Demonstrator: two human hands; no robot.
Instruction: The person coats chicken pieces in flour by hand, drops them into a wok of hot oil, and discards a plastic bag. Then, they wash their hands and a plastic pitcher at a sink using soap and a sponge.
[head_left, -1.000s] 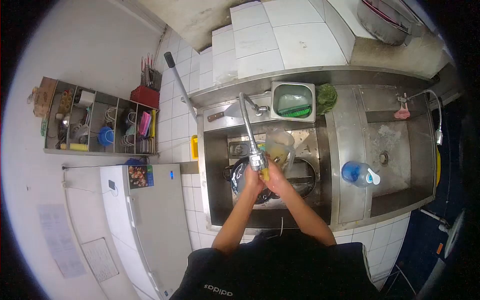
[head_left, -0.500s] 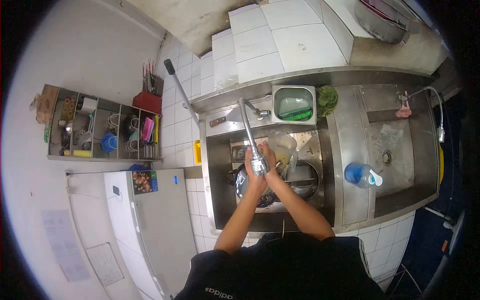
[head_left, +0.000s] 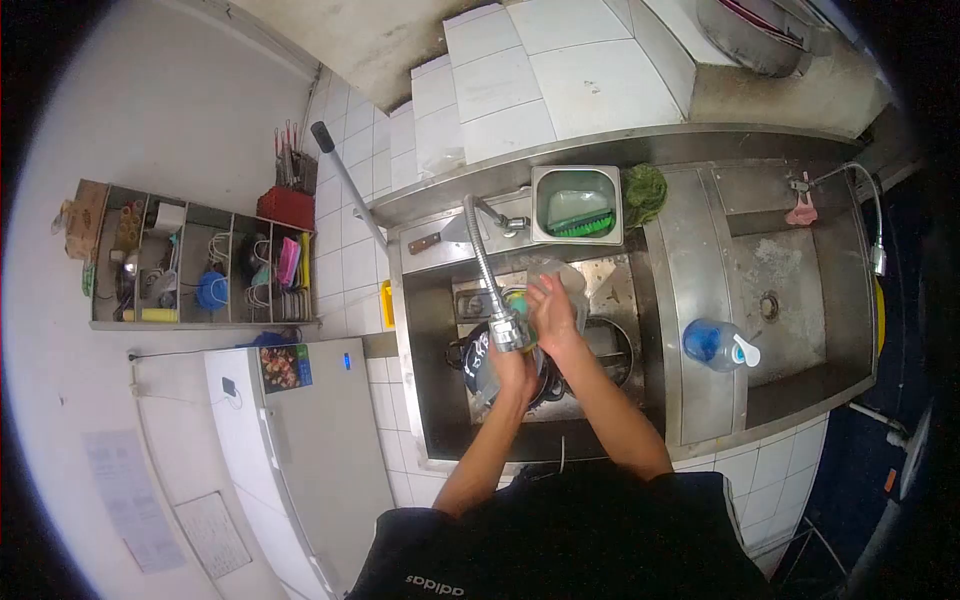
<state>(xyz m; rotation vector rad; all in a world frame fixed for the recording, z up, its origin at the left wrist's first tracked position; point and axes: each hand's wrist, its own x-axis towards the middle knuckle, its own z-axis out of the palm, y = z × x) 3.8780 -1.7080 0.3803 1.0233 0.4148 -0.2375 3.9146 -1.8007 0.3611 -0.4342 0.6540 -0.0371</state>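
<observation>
My left hand (head_left: pixel 514 374) is in the sink basin (head_left: pixel 436 420), its fingers mostly hidden behind the metal spray head (head_left: pixel 511 331) of the flexible faucet. Beside it on the right, my right hand (head_left: pixel 556 312) has its fingers stretched forward and slightly bent. Something yellow-green, like a sponge (head_left: pixel 518 301), shows between the hands; I cannot tell which hand holds it. A translucent plastic container (head_left: pixel 571 276) lies behind my right hand. Under my hands are a dark item with white lettering (head_left: pixel 478 352) and a round dark pan (head_left: pixel 608 350).
A steel tub (head_left: pixel 576 183) with a green brush (head_left: pixel 582 223) stands behind the basin, beside a green scouring pad (head_left: pixel 645 192). A scraper (head_left: pixel 440 238) lies left of the faucet. To the right, a blue-liquid pump bottle (head_left: pixel 712 344) stands before a second sink (head_left: pixel 800 350).
My hands, pressed together under the spray head before, have come apart. The right hand's fingers now reach forward, and yellow-green shows between the hands. The view has shifted slightly.
</observation>
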